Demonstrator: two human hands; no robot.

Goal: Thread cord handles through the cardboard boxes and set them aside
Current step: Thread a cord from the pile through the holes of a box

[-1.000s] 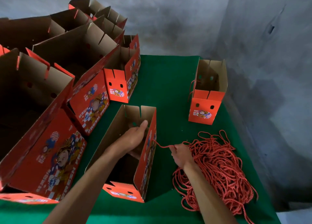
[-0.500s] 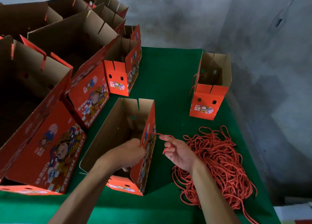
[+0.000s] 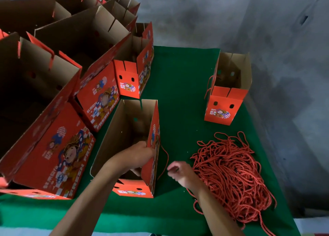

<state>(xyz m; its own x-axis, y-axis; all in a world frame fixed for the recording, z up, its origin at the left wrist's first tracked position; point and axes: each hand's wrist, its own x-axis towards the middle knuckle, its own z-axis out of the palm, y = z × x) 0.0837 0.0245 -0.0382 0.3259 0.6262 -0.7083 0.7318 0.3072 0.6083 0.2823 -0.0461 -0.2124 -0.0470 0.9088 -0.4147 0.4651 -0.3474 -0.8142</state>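
An open red cardboard box (image 3: pixel 124 127) stands on the green cloth in front of me. My left hand (image 3: pixel 137 153) reaches down inside it against its right wall, fingers hidden. A red cord (image 3: pixel 164 157) loops out of that wall's outer side. My right hand (image 3: pixel 179 171) hovers just right of the box, blurred, fingers curled near the cord's lower end. A heap of red cords (image 3: pixel 231 173) lies to the right. A finished box (image 3: pixel 227 93) with a cord handle on its left side stands at the back right.
Several open red boxes (image 3: pixel 58 96) crowd the left side, stacked against each other up to the back. The green cloth (image 3: pixel 178 93) covers the table; its right edge runs beside a grey wall (image 3: pixel 284 75).
My left hand has gone deeper into the box, toward its near end. The right hand dropped lower and let the cord hang in a loop outside the wall.
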